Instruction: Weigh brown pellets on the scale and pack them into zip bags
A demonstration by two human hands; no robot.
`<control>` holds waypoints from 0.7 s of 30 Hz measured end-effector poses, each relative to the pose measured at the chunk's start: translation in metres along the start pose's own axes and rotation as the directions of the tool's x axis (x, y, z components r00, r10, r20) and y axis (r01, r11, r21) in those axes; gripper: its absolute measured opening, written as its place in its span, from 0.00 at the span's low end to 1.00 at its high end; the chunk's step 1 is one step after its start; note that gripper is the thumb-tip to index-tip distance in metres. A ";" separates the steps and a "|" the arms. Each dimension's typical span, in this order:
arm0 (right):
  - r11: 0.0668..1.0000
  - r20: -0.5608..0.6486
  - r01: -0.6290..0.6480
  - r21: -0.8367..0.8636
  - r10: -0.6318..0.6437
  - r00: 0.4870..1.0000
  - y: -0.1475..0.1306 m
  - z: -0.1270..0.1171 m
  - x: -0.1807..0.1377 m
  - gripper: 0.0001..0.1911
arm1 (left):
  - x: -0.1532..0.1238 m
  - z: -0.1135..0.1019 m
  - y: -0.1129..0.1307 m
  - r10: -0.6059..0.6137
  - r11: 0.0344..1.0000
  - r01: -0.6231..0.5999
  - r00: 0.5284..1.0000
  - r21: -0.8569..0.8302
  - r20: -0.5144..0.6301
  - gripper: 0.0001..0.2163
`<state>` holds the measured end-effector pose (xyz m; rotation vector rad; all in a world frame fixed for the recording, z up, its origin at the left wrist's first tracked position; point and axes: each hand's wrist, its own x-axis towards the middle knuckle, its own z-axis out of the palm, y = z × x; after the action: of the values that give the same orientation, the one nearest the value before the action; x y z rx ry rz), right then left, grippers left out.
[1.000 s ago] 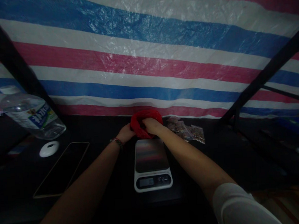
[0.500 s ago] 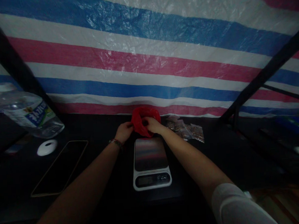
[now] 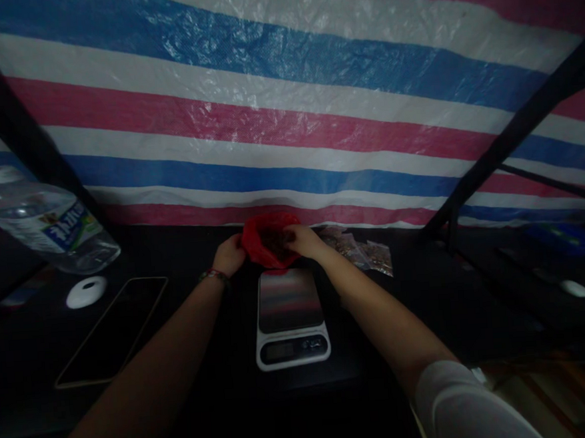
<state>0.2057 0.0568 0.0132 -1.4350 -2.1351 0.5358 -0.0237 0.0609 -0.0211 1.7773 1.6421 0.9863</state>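
A red plastic bag [image 3: 259,253] sits at the far end of a small kitchen scale [image 3: 290,318] on a dark table. My left hand [image 3: 229,255] grips the bag's left edge and my right hand [image 3: 301,240] grips its right edge, so the mouth is spread apart. Dark small contents [image 3: 275,236] show inside the bag. The scale's steel plate is bare and its display faces me.
A water bottle [image 3: 47,226] lies tilted at the left, with a white round object [image 3: 85,291] and a dark phone [image 3: 112,330] beside it. Small clear packets [image 3: 362,254] lie right of the bag. A striped tarp [image 3: 285,113] hangs behind. A white mouse-like object [image 3: 574,287] sits far right.
My hands have pulled the red bag's edges apart, so the bunched bag now gapes and dark contents show inside. The view has shifted slightly.
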 end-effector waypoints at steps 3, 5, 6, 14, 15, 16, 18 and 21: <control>0.959 0.067 -0.010 -0.283 0.030 0.997 -0.010 0.001 0.001 0.15 | 0.003 0.007 0.006 0.098 0.985 -0.089 0.994 -0.151 0.057 0.16; 0.942 0.089 -0.023 -0.336 0.056 0.994 -0.015 0.006 0.006 0.14 | 0.002 0.011 0.011 0.178 0.970 -0.153 0.977 -0.191 0.120 0.17; 0.941 0.098 -0.026 -0.336 0.063 0.993 -0.017 0.009 0.009 0.13 | 0.002 0.013 0.012 0.210 0.963 -0.177 0.965 -0.202 0.156 0.17; 0.969 0.137 -0.007 -0.247 0.042 0.990 -0.015 0.025 0.029 0.13 | 0.001 0.020 0.010 0.241 0.952 -0.194 0.951 -0.235 0.191 0.16; 0.977 0.135 -0.007 -0.214 0.037 0.990 -0.014 0.026 0.028 0.13 | 0.002 0.020 0.009 0.228 0.958 -0.186 0.955 -0.218 0.190 0.16; 0.987 0.126 -0.010 -0.162 0.030 0.992 -0.012 0.027 0.027 0.12 | 0.003 0.019 0.008 0.211 0.965 -0.174 0.959 -0.197 0.187 0.16; 1.000 0.095 -0.007 -0.015 0.009 0.995 -0.008 0.028 0.024 0.11 | 0.005 0.017 0.007 0.168 0.979 -0.143 0.970 -0.146 0.177 0.15; 0.987 0.058 -0.005 0.158 -0.004 0.998 -0.005 0.032 0.022 0.11 | 0.003 0.016 0.009 0.147 0.983 -0.124 0.972 -0.132 0.183 0.13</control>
<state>0.1760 0.0742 -0.0048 -1.3478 -2.0853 0.7389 -0.0055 0.0638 -0.0230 1.8605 1.3310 0.9196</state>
